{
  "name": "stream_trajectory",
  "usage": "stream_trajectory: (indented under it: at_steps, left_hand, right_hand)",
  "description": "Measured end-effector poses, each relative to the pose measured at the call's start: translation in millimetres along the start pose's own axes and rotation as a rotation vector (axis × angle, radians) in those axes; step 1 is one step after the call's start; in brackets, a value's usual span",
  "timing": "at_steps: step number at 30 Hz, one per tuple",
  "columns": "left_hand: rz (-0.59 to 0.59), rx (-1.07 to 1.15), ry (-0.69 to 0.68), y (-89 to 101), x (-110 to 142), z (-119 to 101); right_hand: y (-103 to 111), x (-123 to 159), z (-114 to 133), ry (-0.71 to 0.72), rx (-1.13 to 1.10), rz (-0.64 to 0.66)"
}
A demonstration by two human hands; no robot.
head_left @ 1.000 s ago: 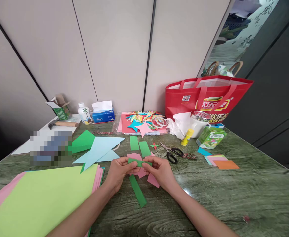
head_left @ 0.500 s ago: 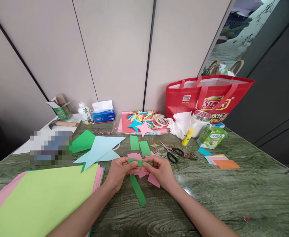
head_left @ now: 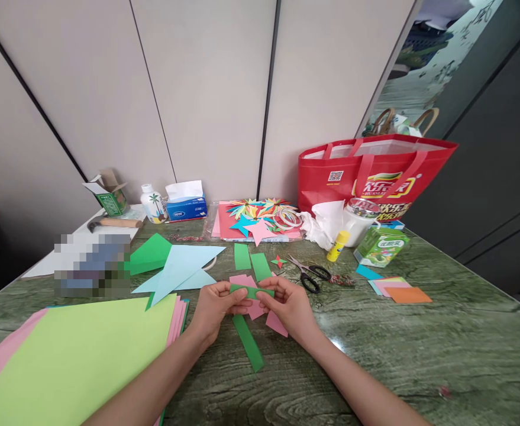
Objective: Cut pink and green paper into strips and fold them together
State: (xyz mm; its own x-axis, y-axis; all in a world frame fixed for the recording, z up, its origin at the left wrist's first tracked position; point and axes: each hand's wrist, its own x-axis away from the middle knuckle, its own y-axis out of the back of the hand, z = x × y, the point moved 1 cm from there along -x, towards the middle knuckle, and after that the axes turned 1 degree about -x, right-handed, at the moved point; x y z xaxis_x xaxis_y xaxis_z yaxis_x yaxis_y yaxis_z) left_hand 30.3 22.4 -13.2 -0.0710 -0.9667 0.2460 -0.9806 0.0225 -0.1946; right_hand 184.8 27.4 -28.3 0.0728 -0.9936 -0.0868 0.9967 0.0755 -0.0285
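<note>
Both my hands pinch one narrow dark green paper strip [head_left: 251,290] held level just above the green marbled table [head_left: 419,349]. My left hand [head_left: 217,310] grips its left end, my right hand [head_left: 286,307] its right end, fingers closed on the paper. Under the hands lie pink paper pieces [head_left: 275,323] and another dark green strip [head_left: 248,342]. Two lighter green strips [head_left: 251,262] rest just beyond the hands.
A stack of large lime and pink sheets [head_left: 77,355] lies at the near left, pale blue and green cut shapes [head_left: 175,266] behind it. Scissors [head_left: 308,275], a glue stick [head_left: 337,245], a green carton [head_left: 381,245], coloured paper stars [head_left: 260,219], a tissue box [head_left: 186,204] and a red bag [head_left: 375,174] stand farther back.
</note>
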Motion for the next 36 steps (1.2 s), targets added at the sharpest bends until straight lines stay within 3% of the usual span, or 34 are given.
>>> stream_trajectory:
  at_steps: [14, 23, 29, 36]
  left_hand:
    - [-0.026, 0.009, -0.034, 0.1, 0.0, -0.7]
    - [-0.002, -0.014, -0.057, -3.1, 2.6, -1.3]
    - [0.029, -0.041, -0.066, -4.1, 3.3, 1.3]
    - [0.032, -0.012, -0.024, -1.9, 1.0, -0.1]
  right_hand:
    - [0.2, -1.5, 0.8, -0.021, -0.042, 0.014]
    - [0.6, -0.1, 0.1, 0.158, 0.279, 0.039]
    - [-1.6, 2.2, 0.6, 0.116, 0.265, 0.024]
    - [-1.4, 0.3, 0.5, -0.025, 0.064, 0.065]
